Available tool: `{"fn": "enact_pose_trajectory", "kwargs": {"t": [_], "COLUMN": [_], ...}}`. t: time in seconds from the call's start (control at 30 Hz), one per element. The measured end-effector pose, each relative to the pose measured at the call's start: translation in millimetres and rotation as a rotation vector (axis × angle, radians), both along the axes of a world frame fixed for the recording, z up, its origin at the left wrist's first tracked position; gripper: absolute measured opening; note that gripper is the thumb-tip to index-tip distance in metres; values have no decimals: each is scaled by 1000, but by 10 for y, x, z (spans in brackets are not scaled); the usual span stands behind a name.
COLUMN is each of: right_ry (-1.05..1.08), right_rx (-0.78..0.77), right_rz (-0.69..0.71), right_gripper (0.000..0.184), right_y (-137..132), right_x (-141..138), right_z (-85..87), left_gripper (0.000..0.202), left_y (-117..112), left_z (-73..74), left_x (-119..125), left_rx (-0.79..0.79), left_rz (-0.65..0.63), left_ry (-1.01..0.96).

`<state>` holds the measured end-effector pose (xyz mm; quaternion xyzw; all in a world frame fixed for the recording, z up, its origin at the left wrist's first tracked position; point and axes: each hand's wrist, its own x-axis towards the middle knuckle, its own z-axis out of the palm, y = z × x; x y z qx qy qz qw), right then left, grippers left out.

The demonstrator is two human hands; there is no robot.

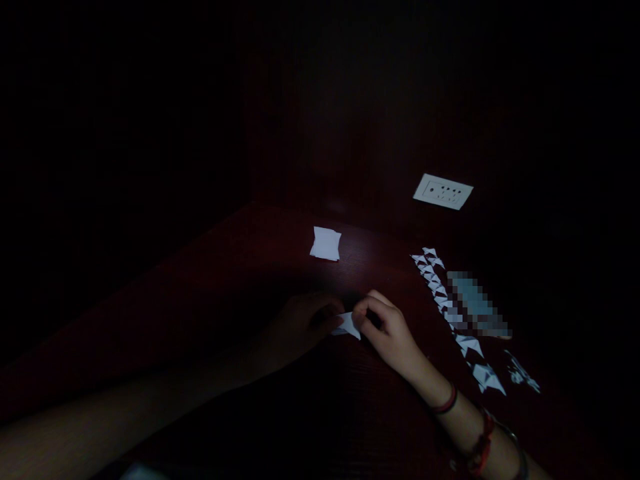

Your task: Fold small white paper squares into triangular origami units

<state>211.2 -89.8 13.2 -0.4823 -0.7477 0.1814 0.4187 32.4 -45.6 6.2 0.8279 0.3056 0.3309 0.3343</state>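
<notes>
Between my two hands is a small piece of white paper (352,325), partly folded, just above or on the dark red table. My left hand (313,323) lies in shadow and pinches the paper's left side between thumb and fingers. From the right, my right hand (383,327) is curled, thumb against forefinger, at the paper's right corner. Fingers hide parts of the paper's edges. Farther back sits a stack of square white paper sheets (326,244). A row of folded white paper pieces (437,291) runs along the right side.
The dark red table (225,260) meets a dark wall bearing a white socket plate (443,191). Right of the folded row lies a blurred-out flat object (477,303). Near it is a small cluster of pale bits (521,373). Much of the surroundings is too dark to see.
</notes>
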Motion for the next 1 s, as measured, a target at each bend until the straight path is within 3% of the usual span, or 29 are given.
{"fn": "enact_pose_trajectory", "kwargs": {"t": [0.1, 0.23, 0.43, 0.77, 1.0], "right_ry": [-12, -43, -65, -69, -89], "right_rx": [-20, -21, -51, -33, -22], "right_rz": [8, -8, -37, -49, -80], "right_gripper": [3, 5, 13, 13, 10], "right_y": [16, 28, 15, -19, 6], "right_x": [19, 38, 3, -46, -63], "right_z": [-21, -49, -72, -26, -28], "left_gripper": [10, 11, 15, 15, 15], "left_y": [34, 66, 71, 55, 50], "left_z": [1, -19, -76, 22, -3], "left_x": [-12, -14, -10, -4, 12], "left_rx": [-63, -119, -21, -69, -35], "left_rz": [17, 31, 27, 21, -24], "left_ry": [-32, -54, -3, 30, 36]}}
